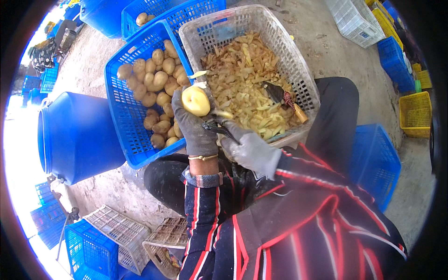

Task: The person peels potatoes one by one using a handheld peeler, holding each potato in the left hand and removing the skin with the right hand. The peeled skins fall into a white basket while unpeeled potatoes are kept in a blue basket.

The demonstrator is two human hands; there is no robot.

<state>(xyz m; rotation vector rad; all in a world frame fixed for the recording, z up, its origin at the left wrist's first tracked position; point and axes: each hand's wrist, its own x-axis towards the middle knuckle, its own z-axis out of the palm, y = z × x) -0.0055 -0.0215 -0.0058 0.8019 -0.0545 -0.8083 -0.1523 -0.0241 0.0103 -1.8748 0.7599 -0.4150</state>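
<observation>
In a grey glove, my left hand [197, 131] grips a peeled yellow potato [195, 100] above the rims of two crates. My right hand [250, 147], gloved in lighter grey, is closed around the dark handle of a peeler [220, 129] just below the potato; its blade end is blurred. Unpeeled potatoes [160, 79] fill much of the blue plastic crate [111, 105] on the left. Potato peelings [245, 80] lie deep in the dirty white crate [308, 75]. On them rests a dark-bladed knife [274, 92] with a wooden handle and red cord wrapping.
A large blue drum [82, 134] stands at the left. Another blue crate [143, 7] with potatoes adjoins at the back. Close by my right leg is a blue crate [376, 164]; a yellow basket [415, 113] stands further right. White crates [117, 231] lie at lower left.
</observation>
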